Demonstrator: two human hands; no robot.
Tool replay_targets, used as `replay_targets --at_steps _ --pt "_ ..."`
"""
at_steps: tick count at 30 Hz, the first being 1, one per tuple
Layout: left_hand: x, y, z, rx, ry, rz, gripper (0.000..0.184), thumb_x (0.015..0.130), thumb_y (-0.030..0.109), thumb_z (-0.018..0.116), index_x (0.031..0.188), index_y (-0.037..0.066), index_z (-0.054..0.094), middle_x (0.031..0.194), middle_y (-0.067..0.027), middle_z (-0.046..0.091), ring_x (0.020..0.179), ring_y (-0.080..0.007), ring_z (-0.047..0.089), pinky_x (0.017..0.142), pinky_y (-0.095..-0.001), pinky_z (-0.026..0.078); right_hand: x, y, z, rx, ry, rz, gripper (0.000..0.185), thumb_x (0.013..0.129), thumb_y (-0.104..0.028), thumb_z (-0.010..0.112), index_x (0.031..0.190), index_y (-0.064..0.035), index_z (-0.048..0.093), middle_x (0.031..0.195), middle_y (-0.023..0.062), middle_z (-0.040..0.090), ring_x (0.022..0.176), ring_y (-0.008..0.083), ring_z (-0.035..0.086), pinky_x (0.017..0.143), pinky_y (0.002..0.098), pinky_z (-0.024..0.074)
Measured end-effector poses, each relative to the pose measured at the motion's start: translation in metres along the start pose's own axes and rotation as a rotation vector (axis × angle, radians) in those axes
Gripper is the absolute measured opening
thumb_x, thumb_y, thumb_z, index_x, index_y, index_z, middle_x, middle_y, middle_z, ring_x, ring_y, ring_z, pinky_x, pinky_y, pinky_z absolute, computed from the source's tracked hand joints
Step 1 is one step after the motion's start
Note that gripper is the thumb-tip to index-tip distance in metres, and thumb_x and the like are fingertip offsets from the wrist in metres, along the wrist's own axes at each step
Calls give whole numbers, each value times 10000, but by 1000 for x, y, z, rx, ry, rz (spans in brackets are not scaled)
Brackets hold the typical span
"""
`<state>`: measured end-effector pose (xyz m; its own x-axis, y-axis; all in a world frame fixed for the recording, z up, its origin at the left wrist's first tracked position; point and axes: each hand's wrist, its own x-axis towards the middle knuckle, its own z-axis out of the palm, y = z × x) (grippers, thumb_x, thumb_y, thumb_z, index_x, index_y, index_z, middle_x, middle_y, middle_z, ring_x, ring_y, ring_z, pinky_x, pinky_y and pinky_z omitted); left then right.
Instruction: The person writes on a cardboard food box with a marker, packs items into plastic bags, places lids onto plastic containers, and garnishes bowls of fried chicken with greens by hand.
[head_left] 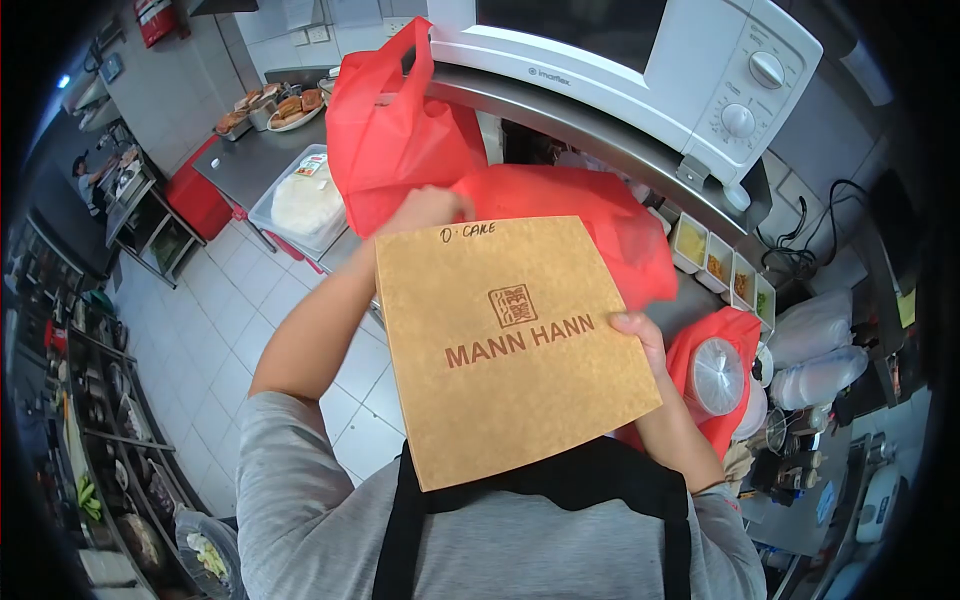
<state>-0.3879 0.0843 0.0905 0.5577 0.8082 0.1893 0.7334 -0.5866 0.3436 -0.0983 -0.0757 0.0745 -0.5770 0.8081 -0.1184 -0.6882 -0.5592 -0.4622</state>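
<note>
A brown cardboard box (510, 400) printed "MANN HANN", with "O'CAKE" handwritten near its far edge, is held in front of my chest. My right hand (645, 340) grips its right edge, thumb on top and the other fingers hidden beneath. Beyond the far left corner, my left hand (432, 207) is at a red bag (570, 200) spread on the counter; motion blurs its fingers, so its hold is unclear. An upright red bag with handles (400, 140) stands just behind it.
A white microwave (740, 90) sits on a steel shelf (560, 105). Sauce containers (715, 265) line the back right, near a red bag with a round clear-lidded container (716, 376). A plastic tub (300, 200) stands left. A person (88, 185) is far left.
</note>
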Motion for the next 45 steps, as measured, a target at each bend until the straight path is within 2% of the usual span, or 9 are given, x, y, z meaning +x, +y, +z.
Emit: replay_targets --at_steps 3,6,13,16,23,29,33,38,45 --pt "6 -18 -43 -525 427 -142 82 904 174 537 904 95 561 746 -14 570 749 -115 563 728 -274 441 3 -6 -4 -10 41 7 576 784 -222 556 1277 46 427 1174 219 570 1006 308 609 876 412 490" --pt "-2 -26 -77 -1185 350 -21 121 918 173 499 871 70 542 776 -1 566 764 -143 550 794 -289 448 4 -10 -3 -7 98 6 566 784 -225 558 1264 50 437 1163 220 575 993 310 613 869 411 495" --pt "-37 17 -23 272 -619 -86 297 824 269 606 1084 128 635 896 -156 662 845 -325 627 731 -411 495 0 -36 -22 -59 217 -132 561 781 -226 554 1253 53 439 1136 221 586 966 308 622 859 403 503" --pt "-52 21 2 128 -768 53 257 822 251 602 1048 136 644 859 -153 655 832 -308 627 724 -409 487 -12 -44 -41 -97 276 -190 560 778 -231 552 1248 52 442 1124 221 593 949 306 628 849 402 509" --pt "-21 28 5 304 459 362 172 831 202 553 916 58 590 723 -132 593 752 -287 606 701 -407 473 -26 -43 -56 -115 278 -192 545 779 -244 544 1224 61 465 1107 215 605 930 305 634 824 401 520" --pt "13 -18 -11 -439 271 -175 109 781 60 589 889 65 571 875 -80 611 816 -204 615 715 -354 495 6 -33 -43 -47 126 -56 556 794 -234 534 1250 70 444 1128 225 594 965 311 628 834 406 516" --pt "11 -2 -15 -252 341 486 108 826 60 616 896 58 533 770 -9 578 737 -95 571 658 -235 458 31 -23 -29 15 -12 57 559 811 -221 522 1272 79 420 1161 244 572 1004 318 616 869 413 500" --pt "-10 17 14 -94 -382 92 120 834 53 611 921 67 530 815 -5 578 786 -86 562 693 -232 453 45 -19 -17 31 -80 78 548 817 -208 519 1273 79 418 1171 247 564 1021 312 608 888 411 488" --pt "29 -51 -33 -1268 293 50 56 866 72 587 894 80 539 849 5 581 818 -67 546 713 -230 444 65 -14 -18 -43 -58 118 504 818 -221 532 1210 91 478 1139 247 581 965 306 631 847 394 509"
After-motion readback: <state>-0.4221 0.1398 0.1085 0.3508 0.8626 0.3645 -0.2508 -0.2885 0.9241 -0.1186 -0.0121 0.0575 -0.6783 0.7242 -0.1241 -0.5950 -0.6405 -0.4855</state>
